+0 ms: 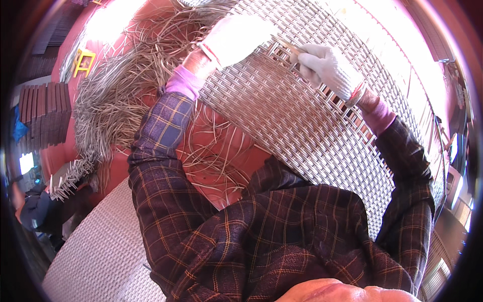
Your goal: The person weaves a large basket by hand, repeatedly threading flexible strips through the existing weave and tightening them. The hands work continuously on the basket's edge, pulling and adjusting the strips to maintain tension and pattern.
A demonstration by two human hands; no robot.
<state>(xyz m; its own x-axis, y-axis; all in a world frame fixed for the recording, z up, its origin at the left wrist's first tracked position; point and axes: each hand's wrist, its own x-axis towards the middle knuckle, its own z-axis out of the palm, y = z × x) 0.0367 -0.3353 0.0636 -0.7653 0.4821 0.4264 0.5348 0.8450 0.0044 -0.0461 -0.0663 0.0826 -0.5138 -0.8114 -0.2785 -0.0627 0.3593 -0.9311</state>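
Note:
A woven wicker panel [302, 121] of pale grey strips slants across the middle, with a row of open gaps in its weave under my hands. My right hand [329, 68], in a white knit glove, is closed with thumb and fingers round a thin, flat tan piece [292, 47]; whether it is a strip or a tool I cannot tell. White-gloved too, my left hand [239, 41] lies over the panel's far left edge, near the piece's other end. Glare washes out its fingers, so their grip is hidden.
A big heap of loose weaving strips [121, 100] covers the red floor [214, 183] on the left. Beyond it are a yellow stool [84, 62] and stacked brown slatted pieces [45, 113]. Another woven panel [100, 246] lies at lower left, near another person [43, 214].

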